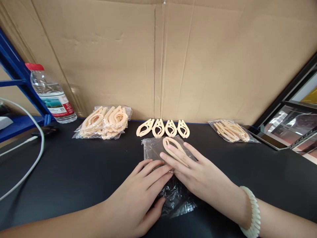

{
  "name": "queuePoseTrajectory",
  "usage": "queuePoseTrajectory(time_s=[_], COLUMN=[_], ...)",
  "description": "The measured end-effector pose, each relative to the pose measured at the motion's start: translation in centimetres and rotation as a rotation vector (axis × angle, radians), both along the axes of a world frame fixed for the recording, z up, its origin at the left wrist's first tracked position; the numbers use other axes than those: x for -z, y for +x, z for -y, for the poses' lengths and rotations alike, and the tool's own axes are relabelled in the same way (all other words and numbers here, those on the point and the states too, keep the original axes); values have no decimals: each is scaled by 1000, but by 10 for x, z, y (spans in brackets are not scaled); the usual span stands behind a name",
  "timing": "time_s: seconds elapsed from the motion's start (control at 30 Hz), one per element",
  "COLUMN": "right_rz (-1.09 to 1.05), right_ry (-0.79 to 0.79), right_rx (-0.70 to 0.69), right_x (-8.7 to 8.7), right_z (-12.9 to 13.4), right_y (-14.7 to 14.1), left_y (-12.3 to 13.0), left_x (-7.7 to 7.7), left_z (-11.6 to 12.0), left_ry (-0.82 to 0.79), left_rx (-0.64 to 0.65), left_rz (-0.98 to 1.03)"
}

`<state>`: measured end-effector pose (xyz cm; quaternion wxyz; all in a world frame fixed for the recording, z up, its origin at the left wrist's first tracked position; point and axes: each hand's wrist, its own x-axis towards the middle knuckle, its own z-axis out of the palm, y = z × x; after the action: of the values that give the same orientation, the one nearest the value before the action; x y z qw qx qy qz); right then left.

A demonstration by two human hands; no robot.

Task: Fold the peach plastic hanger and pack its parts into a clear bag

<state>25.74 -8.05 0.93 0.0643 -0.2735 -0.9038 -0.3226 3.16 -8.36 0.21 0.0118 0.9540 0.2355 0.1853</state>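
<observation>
A clear plastic bag [151, 148] lies flat on the black table [81, 172] in front of me. My left hand [141, 191] presses flat on its lower part, fingers spread. My right hand [195, 172] lies flat beside it, with its fingers on a peach plastic clip [170, 145] that rests on the bag. I cannot tell whether the clip is inside the bag or on top of it. Just beyond the bag, several loose peach clips [163, 128] stand in a row.
A filled bag of clips [105, 122] sits at the back left and another bag of clips [231, 131] at the back right. A water bottle [51, 94], a white cable [34, 158], a blue shelf frame [15, 72] and a cardboard wall [158, 59] surround the table; a tablet [279, 132] leans at right.
</observation>
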Motion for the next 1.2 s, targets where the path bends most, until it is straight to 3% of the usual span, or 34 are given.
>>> queuePoseTrajectory(time_s=[0.4,0.67,0.77,0.87,0.93,1.0,1.1,1.2], right_rz=[17,-57,-185,-516,-674,-701,-543,-466], right_ry=[57,13,-96,-282,-327,-317,-387,-498], right_rx=[-123,-30,-255,-460,-366,-166,52,97], right_x=[-5,-7,-17,-27,-28,-20,1,20], right_z=[-8,-3,3,-5,-23,-49,-89,-113], right_y=[4,12,14,25,40,58,82,97], left_y=[0,0,0,-1,-1,-1,-2,-2], left_x=[1,-1,-1,-1,-1,0,0,1], left_z=[1,0,1,0,-1,-2,-2,-2], left_ry=[49,31,23,3,1,4,-1,-7], left_rx=[-5,1,-4,-5,-1,5,7,3], left_rz=[-4,-41,-43,-43,-40,-36,-34,-37])
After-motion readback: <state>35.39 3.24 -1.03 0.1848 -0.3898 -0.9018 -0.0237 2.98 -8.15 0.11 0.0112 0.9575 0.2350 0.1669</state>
